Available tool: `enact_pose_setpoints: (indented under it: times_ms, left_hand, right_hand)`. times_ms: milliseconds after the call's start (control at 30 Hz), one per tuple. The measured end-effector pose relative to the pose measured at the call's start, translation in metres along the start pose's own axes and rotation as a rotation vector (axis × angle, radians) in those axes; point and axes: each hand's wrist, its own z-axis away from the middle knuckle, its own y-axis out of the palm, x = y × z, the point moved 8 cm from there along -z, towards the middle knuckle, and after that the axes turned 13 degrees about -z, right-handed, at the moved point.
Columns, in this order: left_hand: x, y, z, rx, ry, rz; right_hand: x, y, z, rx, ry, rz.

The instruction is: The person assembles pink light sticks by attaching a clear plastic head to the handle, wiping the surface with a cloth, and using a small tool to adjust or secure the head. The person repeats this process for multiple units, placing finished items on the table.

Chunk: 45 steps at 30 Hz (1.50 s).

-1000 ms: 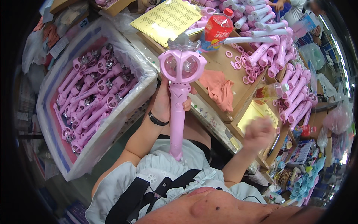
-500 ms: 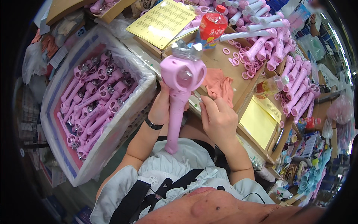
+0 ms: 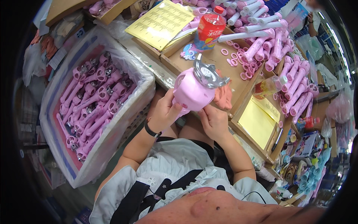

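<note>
My left hand (image 3: 166,112) is closed around a pink toy wand (image 3: 194,92) just below its round, hollow head. A silver crown (image 3: 209,74) caps that head, now tipped away and to the right. The handle is mostly hidden behind the head and hand. My right hand (image 3: 215,121) is closed, its fingertips at the underside of the wand's head; whatever they pinch, if anything, is hidden. Behind the wand, an orange cloth (image 3: 223,96) lies on the cardboard tray (image 3: 238,91).
At left, a plastic-lined crate (image 3: 140,87) holds many crowned wands (image 3: 93,100). On the bench are yellow sheets (image 3: 160,24), a red-labelled bottle (image 3: 209,30), pink rings (image 3: 248,67), heaped pink handles (image 3: 296,82), a lying bottle (image 3: 269,86) and a pen (image 3: 277,139).
The wand has gone from upright to tilted, its crown swinging right and away from me. My right hand has moved in from beside it to touch below its head.
</note>
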Motion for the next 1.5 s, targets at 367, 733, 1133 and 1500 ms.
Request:
enact_pose_setpoints:
  times_ms: [367,733,1133,1500]
  left_hand:
    - [0.007,0.008,0.014,0.299,0.147,-0.117]
    - [0.05,-0.015,-0.011,-0.014,-0.454,0.72]
    - [0.028,0.019,0.0,0.095,-0.274,0.708]
    - [0.012,0.017,-0.001,0.13,-0.212,0.658]
  right_hand:
    - [-0.056,0.056,0.057,0.007,1.024,-1.634]
    - [-0.035,0.021,0.026,-0.116,0.338,-0.455]
    - [-0.022,0.092,0.068,-0.183,0.004,-0.506]
    - [-0.034,0.103,0.077,-0.196,-0.018,-0.755]
